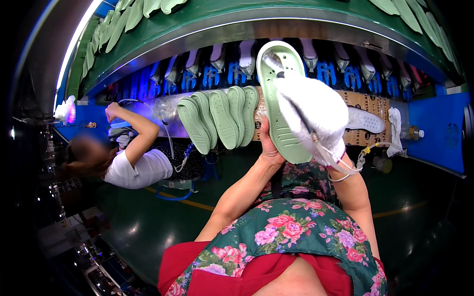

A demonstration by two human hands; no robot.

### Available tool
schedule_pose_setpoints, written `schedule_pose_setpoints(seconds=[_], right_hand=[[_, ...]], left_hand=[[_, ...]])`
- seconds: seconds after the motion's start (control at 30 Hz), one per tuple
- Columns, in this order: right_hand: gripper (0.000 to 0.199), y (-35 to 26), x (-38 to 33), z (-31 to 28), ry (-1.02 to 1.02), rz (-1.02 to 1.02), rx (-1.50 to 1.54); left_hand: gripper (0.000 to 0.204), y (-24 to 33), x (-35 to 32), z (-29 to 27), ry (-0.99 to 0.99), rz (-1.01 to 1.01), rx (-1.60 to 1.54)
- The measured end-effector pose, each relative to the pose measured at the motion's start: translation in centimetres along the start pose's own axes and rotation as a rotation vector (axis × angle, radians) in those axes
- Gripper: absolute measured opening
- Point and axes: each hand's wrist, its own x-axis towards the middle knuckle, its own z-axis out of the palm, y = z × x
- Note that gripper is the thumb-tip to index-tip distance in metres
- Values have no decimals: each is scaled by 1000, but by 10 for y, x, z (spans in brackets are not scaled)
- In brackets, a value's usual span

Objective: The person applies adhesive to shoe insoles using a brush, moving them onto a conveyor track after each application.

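Observation:
My left hand point(269, 147) grips the heel end of a light green shoe sole point(270, 93), held up over the front edge of the bench. My right hand point(316, 116), in a thick white glove, is closed round a brush point(272, 61) with a dark handle. The brush's bristles touch or lie just over the toe end of the sole's holed inner face; its grip is mostly hidden by the glove. A dark tube point(302, 117) runs over the glove into a thin clear hose by my wrist.
Several green soles point(223, 123) lean in a row at left; a pale grey sole point(366, 120) lies on cardboard point(377, 102). Behind, shoe uppers point(247, 59) hang above blue holders. A co-worker point(140, 165) stands at left. A jar point(411, 132) and white cloth point(395, 129) are at right.

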Motion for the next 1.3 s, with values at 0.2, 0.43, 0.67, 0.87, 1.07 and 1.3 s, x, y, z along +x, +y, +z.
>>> schedule_pose_setpoints(seconds=[0.2, 0.43, 0.67, 0.87, 1.07, 1.3], right_hand=[[24, -4, 4, -3, 29, 58, 38], [27, -6, 4, 11, 9, -77, -86], [23, 9, 9, 11, 186, 118, 193], [25, -8, -1, 13, -75, 100, 236], [23, -2, 2, 16, 0, -8, 82], [20, 8, -4, 19, -40, 237, 388]], left_hand=[[84, 9, 2, 9, 42, 22, -37], [91, 17, 13, 13, 51, 19, 56], [87, 35, 32, 13, 37, 178, 63], [94, 39, 48, 21, -329, 126, -199], [91, 53, 62, 29, -371, 111, -190], [92, 69, 71, 28, -404, 91, -156]])
